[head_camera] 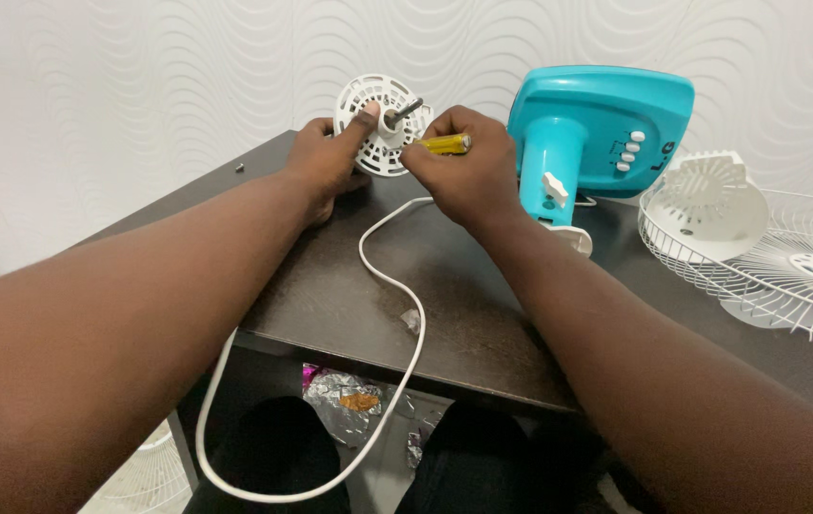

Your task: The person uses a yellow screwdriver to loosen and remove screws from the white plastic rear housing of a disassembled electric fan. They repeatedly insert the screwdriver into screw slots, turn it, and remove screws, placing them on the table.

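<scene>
Left hand (330, 157) grips fan motor housing (383, 124) | right hand (464, 167) closed on yellow screwdriver (445, 144) | risk: I judge the tip may slip off, housing tips on bench (349, 286)

Packages/labels: foil wrappers, one printed mark.
Crumpled silver foil wrapper (354, 400) with purple edge on floor under dark table (483, 314); dark printed mark (663, 155) on turquoise fan base (606, 119).
</scene>
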